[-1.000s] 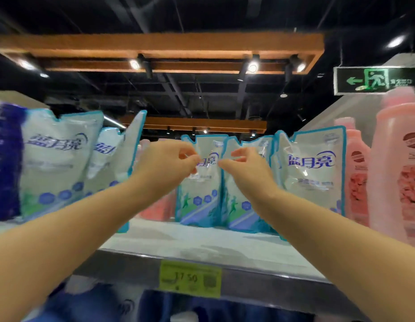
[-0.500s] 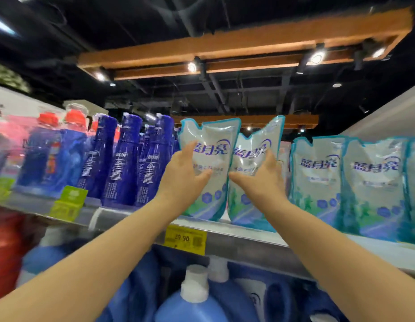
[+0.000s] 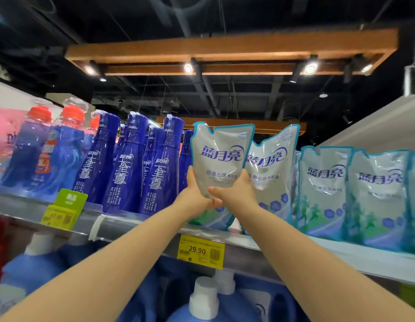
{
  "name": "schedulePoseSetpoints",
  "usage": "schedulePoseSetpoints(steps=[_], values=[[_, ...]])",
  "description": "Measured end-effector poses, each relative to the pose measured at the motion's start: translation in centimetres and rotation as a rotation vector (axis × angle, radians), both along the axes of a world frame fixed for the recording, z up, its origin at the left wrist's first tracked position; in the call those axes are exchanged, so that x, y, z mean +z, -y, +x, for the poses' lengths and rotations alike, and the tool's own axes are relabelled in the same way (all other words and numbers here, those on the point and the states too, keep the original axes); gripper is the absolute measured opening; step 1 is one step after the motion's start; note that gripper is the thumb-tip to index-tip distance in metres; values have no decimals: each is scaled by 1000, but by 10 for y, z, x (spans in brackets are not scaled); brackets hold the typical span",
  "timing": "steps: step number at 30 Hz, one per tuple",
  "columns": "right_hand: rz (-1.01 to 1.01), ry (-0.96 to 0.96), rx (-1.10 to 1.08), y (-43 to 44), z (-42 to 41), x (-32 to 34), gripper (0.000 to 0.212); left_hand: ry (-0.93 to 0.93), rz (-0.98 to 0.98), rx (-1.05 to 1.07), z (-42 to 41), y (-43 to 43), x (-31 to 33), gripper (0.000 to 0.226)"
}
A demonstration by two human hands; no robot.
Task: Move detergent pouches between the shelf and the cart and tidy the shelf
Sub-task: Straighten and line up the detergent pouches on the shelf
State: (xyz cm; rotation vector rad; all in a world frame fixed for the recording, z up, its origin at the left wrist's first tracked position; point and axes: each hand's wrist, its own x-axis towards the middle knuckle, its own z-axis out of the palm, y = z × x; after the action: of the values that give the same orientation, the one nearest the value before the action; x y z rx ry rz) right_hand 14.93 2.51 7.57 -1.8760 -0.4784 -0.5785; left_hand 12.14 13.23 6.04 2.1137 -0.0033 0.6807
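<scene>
Upright detergent pouch is gripped low between left hand and right hand, just right of blue bottles.

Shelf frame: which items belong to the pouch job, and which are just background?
Job:
- held pouch, gripped by left hand and right hand
- leaning pouch beside it
- pouch row to the right
- shelf

Background:
- dark blue bottles
- red-capped bottles
- yellow price tag
- white-capped jugs below
</scene>
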Motion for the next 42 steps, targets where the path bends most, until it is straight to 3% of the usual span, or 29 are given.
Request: schedulePoseSetpoints(steps=[4, 7, 10, 12, 14, 16, 18, 19, 21, 23, 30, 37, 42], values=[[-17, 24, -45, 1, 2, -7, 93, 53, 32, 50, 12, -1, 2, 109], [-39, 80, -52, 13, -1, -10, 75, 92, 8, 25, 15, -3, 2, 98], [-111, 297, -248, 36, -12, -8, 58, 111, 7, 17, 15, -4, 2, 92], [-81, 375, -412, 54, -16, -3, 66, 103, -7, -6, 16, -5, 2, 91], [-56, 240, -502, 73, -10, 7, 91, 95, -22, -19, 17, -6, 3, 89], [-19, 36, -432, 87, 3, 14, 115, 101, -69, -33, 19, -7, 3, 87], [103, -98, -207, 93, 15, 15, 122, 92, -144, -49, 23, -8, 3, 85], [165, -130, -111, 94, 23, 14, 113, 87, -179, -60, 25, -8, 3, 84], [236, -161, -24, 96, 34, 13, 75, 99, -240, -79, 29, -9, 2, 84], [279, -161, -13, 97, 44, 14, 61, 122, -303, -91, 34, -9, 2, 85], [457, -163, -92, 126, 50, 13, 56, 85, -344, -214, 34, 15, 4, 71], [494, -101, -109, 198, 29, 31, 56, -4, -141, -162, 23, 42, 15, 90], [452, -118, -105, 252, 16, 38, 50, 22, -252, -85, 25, 43, 9, 92]])
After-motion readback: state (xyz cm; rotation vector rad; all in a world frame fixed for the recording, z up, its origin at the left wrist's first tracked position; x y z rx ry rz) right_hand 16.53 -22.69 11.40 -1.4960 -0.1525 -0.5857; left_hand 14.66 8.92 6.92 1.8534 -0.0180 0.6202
